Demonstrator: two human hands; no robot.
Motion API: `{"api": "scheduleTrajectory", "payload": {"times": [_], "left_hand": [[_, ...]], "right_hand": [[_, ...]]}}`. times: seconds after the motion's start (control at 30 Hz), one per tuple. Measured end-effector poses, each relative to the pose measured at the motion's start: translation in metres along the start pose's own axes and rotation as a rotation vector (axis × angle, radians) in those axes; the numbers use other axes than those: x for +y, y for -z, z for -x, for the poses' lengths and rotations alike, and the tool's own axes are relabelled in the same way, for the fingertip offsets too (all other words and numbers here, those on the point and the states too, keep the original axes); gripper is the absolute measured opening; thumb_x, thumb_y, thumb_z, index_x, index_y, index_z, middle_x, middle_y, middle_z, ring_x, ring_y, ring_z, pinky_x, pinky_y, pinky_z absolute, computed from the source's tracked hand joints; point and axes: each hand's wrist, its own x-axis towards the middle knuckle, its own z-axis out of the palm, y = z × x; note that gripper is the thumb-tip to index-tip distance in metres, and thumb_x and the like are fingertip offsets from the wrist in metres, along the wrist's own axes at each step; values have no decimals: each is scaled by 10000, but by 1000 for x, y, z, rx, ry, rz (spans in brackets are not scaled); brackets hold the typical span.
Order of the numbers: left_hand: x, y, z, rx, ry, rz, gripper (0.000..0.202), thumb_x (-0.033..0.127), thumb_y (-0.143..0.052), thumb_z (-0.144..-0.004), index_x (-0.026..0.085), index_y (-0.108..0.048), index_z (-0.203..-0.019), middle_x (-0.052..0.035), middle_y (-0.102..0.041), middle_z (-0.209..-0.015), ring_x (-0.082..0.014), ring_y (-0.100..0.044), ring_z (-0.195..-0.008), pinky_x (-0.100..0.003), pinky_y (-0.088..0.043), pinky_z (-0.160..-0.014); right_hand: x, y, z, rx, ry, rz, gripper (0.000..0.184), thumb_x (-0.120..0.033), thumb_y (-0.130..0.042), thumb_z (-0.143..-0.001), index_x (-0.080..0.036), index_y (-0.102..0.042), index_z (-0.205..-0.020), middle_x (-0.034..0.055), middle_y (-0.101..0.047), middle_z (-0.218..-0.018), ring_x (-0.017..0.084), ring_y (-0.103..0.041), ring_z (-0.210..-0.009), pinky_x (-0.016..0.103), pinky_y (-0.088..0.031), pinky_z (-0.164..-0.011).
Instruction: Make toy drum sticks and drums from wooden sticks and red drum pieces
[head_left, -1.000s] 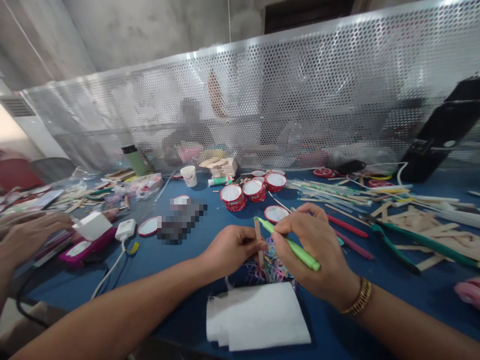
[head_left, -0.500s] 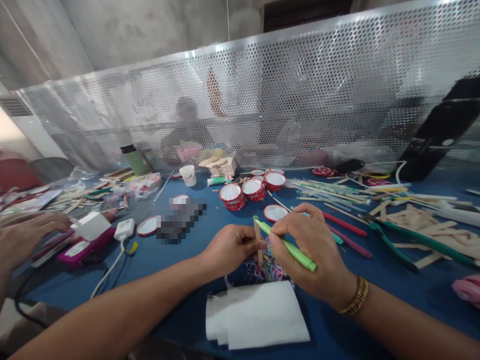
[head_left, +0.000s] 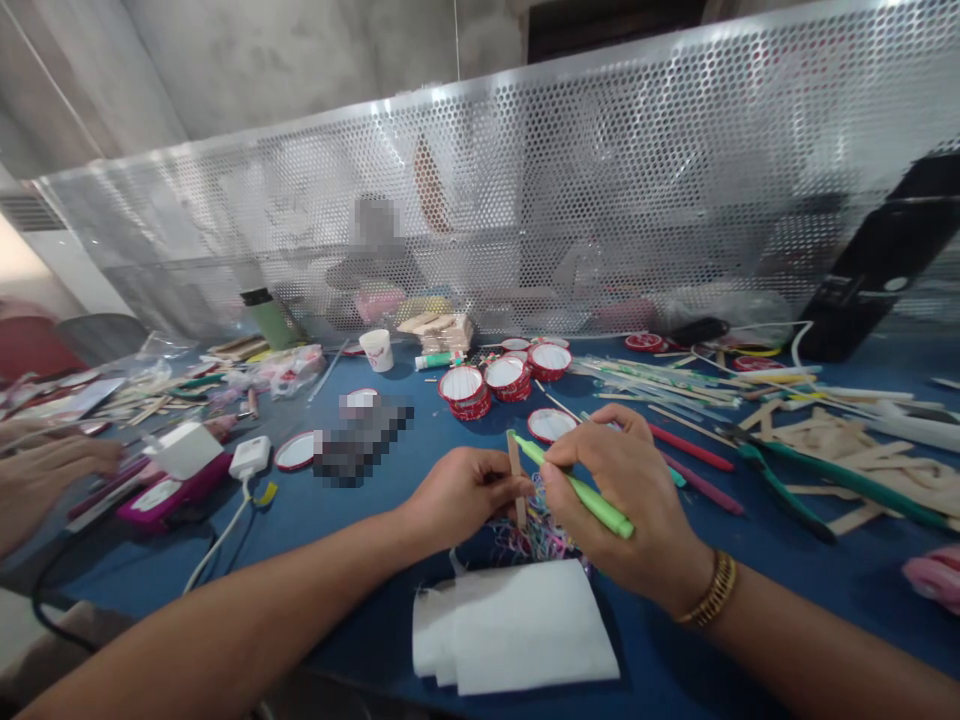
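My left hand (head_left: 469, 495) pinches a flat wooden craft stick (head_left: 514, 458), holding it upright near the middle of the table. In my right hand (head_left: 622, 500) is a light green marker (head_left: 600, 508), its tip close to the upper end of the stick; whether it touches I cannot tell. Below the stick lies a tangle of coloured strings (head_left: 536, 535), partly hidden by my hands. A folded white cloth (head_left: 536, 630) rests at the table's near edge, just in front of the strings.
Several red-rimmed round tins (head_left: 463, 392) stand beyond my hands. Green-handled pliers (head_left: 795, 490) and loose craft sticks (head_left: 847, 445) lie at right. A white charger (head_left: 249, 458) with its cable is at left, near another person's hand (head_left: 52, 470). A perforated metal screen (head_left: 487, 200) backs the table.
My hands, the stick and the marker stay almost where they were; the marker tip shifts very slightly. The other person's hand at left has drawn back a little to the left.
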Motion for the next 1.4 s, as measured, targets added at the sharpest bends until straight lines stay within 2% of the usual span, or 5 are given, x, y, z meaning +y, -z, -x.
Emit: {"api": "scheduleTrajectory", "payload": {"times": [0.37,0.57,0.77,1.07,1.4], "left_hand": [[0,0,1,6,-17,-34,341,447,-603,-858,149,-599,-692,-16,-625,-659,-123,-526,-600,-237,-406,-589],[-2,-1,0,10,-4,-14,327,449,-629,-845,149,-633,-715,-22,-657,-684,-131,-562,-614,-238,-423,-594],[1,0,1,13,-13,-29,356,475,-617,-848,147,-628,-711,-17,-650,-677,-133,-556,-625,-232,-419,-600],[1,0,2,17,-19,-58,338,438,-605,-862,149,-603,-687,0,-607,-645,-109,-491,-577,-219,-357,-547],[-3,0,1,11,-2,-39,339,466,-616,-852,148,-644,-738,-35,-668,-705,-138,-579,-620,-237,-416,-577]], "right_hand": [[-1,0,1,-19,12,-4,69,-154,-563,-848,-211,-550,-811,-30,-613,-705,137,-556,-636,444,-372,-870],[1,1,0,54,-10,13,89,-141,-581,-843,-224,-546,-839,-25,-620,-727,141,-556,-644,434,-387,-861],[-2,1,0,-29,19,-4,72,-154,-571,-847,-218,-545,-826,-25,-623,-712,143,-563,-642,449,-372,-883],[0,1,0,-5,13,-4,71,-159,-580,-844,-220,-544,-831,-25,-621,-726,143,-561,-654,449,-372,-890],[3,1,0,30,-5,8,85,-158,-584,-849,-232,-542,-850,-27,-627,-742,146,-560,-652,452,-375,-895]]}}
